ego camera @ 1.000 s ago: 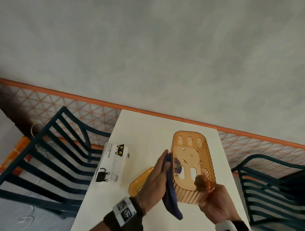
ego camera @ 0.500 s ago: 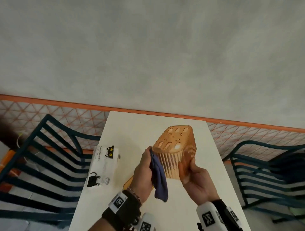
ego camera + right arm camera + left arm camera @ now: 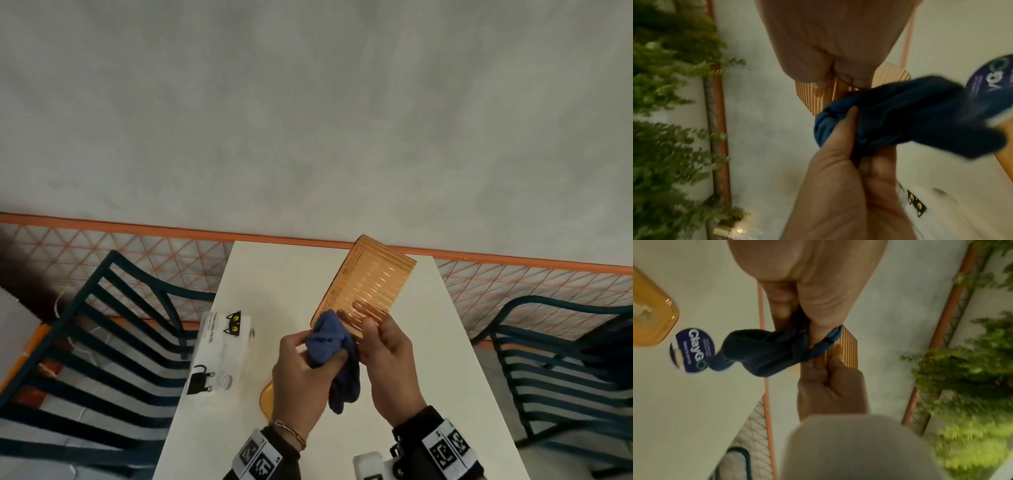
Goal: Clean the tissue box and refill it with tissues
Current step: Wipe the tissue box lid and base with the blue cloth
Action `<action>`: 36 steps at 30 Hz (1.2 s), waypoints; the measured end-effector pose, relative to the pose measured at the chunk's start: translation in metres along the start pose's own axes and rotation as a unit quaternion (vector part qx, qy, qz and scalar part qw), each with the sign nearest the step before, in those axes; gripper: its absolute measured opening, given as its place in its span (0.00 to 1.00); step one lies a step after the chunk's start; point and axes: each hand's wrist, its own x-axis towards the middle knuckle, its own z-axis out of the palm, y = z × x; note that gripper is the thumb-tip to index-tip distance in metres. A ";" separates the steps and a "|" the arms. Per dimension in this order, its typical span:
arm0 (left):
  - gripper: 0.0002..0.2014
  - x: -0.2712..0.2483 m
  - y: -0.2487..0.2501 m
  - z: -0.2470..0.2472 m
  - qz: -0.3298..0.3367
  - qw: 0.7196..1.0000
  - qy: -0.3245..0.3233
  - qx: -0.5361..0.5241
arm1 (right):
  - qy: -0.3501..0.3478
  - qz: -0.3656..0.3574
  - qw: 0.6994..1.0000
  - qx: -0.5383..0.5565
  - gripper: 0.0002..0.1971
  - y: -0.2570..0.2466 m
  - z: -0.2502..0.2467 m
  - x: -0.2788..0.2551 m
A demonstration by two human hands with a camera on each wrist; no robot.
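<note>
My right hand point(image 3: 387, 346) grips the near end of the orange ribbed tissue box point(image 3: 371, 281), held above the white table point(image 3: 445, 359) and tilted away to the upper right. Fingers show through its translucent wall. My left hand point(image 3: 305, 366) holds a bunched blue cloth point(image 3: 327, 339) against the box's near left corner. In the left wrist view the cloth point(image 3: 764, 352) trails a round label point(image 3: 692, 350) and touches the box point(image 3: 846, 347). The right wrist view shows the box point(image 3: 816, 94) and the cloth point(image 3: 910, 116). The box's orange lid point(image 3: 267, 397) lies on the table under my left hand.
A white tissue pack point(image 3: 222, 349) with black cat prints lies at the table's left edge. Dark slatted chairs stand left point(image 3: 102, 342) and right point(image 3: 561, 359) of the table. An orange mesh fence point(image 3: 137, 253) and a grey wall lie beyond.
The box was turned in my right hand: first its open inside faced me, then its holed base, now a ribbed side. My left hand with the cloth moved to the box's near corner.
</note>
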 end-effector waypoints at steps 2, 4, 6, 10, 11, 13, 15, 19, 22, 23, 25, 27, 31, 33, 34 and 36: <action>0.23 -0.002 0.005 -0.003 0.040 0.999 0.014 0.026 | -0.015 -0.020 0.998 -0.054 0.14 0.000 -0.002 -0.002; 0.19 -0.003 0.009 -0.006 0.083 0.995 0.021 0.060 | -0.038 -0.030 0.994 -0.100 0.15 -0.002 -0.006 -0.005; 0.16 -0.002 0.012 -0.008 0.125 0.990 0.030 0.066 | -0.067 -0.029 0.989 -0.126 0.18 -0.001 -0.012 -0.008; 0.18 0.005 0.024 -0.008 0.202 0.977 0.037 0.057 | -0.101 -0.025 0.978 -0.182 0.15 0.002 -0.028 -0.010; 0.19 0.009 0.029 -0.007 0.225 0.972 0.036 0.059 | -0.109 -0.025 0.973 -0.202 0.15 0.003 -0.031 -0.011; 0.21 0.017 0.037 -0.005 0.262 0.962 0.045 0.063 | -0.126 -0.023 0.963 -0.238 0.15 0.003 -0.037 -0.014; 0.23 0.023 0.043 -0.002 0.281 0.957 0.053 0.050 | -0.136 -0.009 0.961 -0.240 0.17 0.003 -0.040 -0.017; 0.27 0.021 0.039 0.000 0.242 0.970 0.020 0.014 | -0.129 0.014 0.968 -0.213 0.24 -0.003 -0.047 -0.023; 0.28 0.016 0.025 -0.005 0.195 0.980 -0.023 -0.030 | -0.143 -0.004 0.965 -0.218 0.30 -0.014 -0.051 -0.022; 0.27 0.015 0.021 -0.005 0.190 0.980 -0.035 -0.041 | -0.146 -0.011 0.966 -0.214 0.31 -0.019 -0.052 -0.021; 0.27 0.010 0.017 -0.003 0.206 0.977 -0.050 -0.030 | -0.147 -0.030 0.971 -0.186 0.28 -0.029 -0.055 -0.015; 0.26 0.005 0.014 0.002 0.233 0.971 -0.060 0.002 | -0.142 -0.047 0.976 -0.159 0.20 -0.037 -0.056 -0.010; 0.26 0.000 0.004 0.004 0.318 0.942 -0.059 0.088 | -0.117 -0.061 0.974 -0.186 0.16 -0.039 -0.059 -0.006; 0.26 0.000 0.003 -0.001 0.368 0.919 -0.037 0.138 | -0.095 -0.076 0.964 -0.234 0.17 -0.037 -0.062 -0.006; 0.27 0.000 0.006 -0.004 0.388 0.909 -0.026 0.152 | -0.085 -0.085 0.956 -0.267 0.18 -0.036 -0.064 -0.007; 0.29 -0.004 0.015 -0.005 0.439 0.882 -0.017 0.169 | -0.072 -0.119 0.932 -0.334 0.18 -0.034 -0.065 -0.009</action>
